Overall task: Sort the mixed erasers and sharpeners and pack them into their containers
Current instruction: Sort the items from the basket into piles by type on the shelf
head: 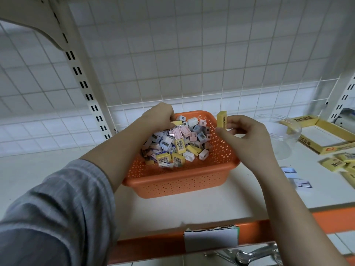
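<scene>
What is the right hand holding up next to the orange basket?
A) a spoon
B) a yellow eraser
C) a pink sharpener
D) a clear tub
B: the right hand pinches a yellow eraser upright by the orange basket.

Left hand (pixel 160 117) digs into the basket (pixel 184 181), and its fingertips vanish among the pieces, so whatever they touch stays hidden. The print on the yellow eraser (pixel 221 120) in the right hand (pixel 244 135) is too small to read. Over at the right edge, the yellow box (pixel 326 137) and loose erasers (pixel 340 163) are cut off and smeared. The metal tool (pixel 247 255) down below runs out of frame.
</scene>
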`<state>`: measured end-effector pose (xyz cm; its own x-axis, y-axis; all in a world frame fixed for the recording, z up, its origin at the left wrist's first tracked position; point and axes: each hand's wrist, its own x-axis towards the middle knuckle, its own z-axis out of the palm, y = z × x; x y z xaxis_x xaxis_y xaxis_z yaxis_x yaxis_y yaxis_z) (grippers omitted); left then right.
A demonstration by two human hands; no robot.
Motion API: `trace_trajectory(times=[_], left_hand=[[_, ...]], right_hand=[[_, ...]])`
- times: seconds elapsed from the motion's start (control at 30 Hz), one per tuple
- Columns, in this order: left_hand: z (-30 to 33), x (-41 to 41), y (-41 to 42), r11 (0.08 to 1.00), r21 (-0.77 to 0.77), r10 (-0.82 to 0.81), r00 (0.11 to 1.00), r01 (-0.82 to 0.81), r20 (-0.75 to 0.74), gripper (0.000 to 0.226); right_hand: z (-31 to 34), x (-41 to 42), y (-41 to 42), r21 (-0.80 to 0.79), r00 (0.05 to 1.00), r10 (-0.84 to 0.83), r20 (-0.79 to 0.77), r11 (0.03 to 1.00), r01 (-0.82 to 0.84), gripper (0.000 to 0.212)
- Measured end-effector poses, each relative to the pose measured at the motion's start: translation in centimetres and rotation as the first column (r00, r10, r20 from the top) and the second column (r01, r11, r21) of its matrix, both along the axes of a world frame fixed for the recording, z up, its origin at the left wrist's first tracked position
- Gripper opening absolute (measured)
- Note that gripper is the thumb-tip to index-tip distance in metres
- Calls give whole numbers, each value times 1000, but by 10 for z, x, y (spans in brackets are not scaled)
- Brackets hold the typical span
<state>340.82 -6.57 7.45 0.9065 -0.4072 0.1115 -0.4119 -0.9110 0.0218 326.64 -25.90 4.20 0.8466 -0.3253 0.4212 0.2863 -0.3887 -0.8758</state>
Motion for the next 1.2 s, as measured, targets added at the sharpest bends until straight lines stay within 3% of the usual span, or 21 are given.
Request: trace_trajectory(times=[0.13, 0.33, 0.53, 0.6, 0.67, 0.73, 0.87, 1.03, 1.2], left_hand=[[4, -9, -1, 999, -35, 22, 999, -20, 31, 25], [20, -55, -7, 959, -282, 17, 996, 8, 86, 24], [19, -125, -55, 821, -560, -34, 989, 111, 146, 15], [13, -145, -84, 799, -586, -48, 986, 134, 161, 16], [2, -160, -116, 781, -608, -70, 987, 143, 143, 16], [-10, -174, -148, 783, -615, -53, 994, 100, 94, 16], [-33, -204, -205, 761, -649, -30, 1000, 20, -5, 13], [-54, -231, -251, 724, -688, -11, 996, -56, -92, 12], [-63, -240, -276, 730, -672, 45, 990, -121, -130, 19]], right_hand=[[0, -5, -2, -38, 999, -31, 14, 999, 32, 14], [-3, -17, -21, -50, 993, -111, 49, 992, 114, 15], [-17, -43, -93, -181, 959, -283, -6, 944, 277, 22], [-22, -53, -123, -244, 946, -320, -49, 922, 300, 31], [-25, -65, -151, -303, 947, -312, -74, 912, 277, 27], [-26, -78, -180, -353, 952, -289, -100, 905, 238, 21], [-28, -94, -245, -409, 928, -329, -176, 882, 235, 31], [-41, -91, -309, -480, 841, -422, -339, 846, 231, 27], [-56, -86, -327, -559, 752, -499, -431, 802, 211, 39]])
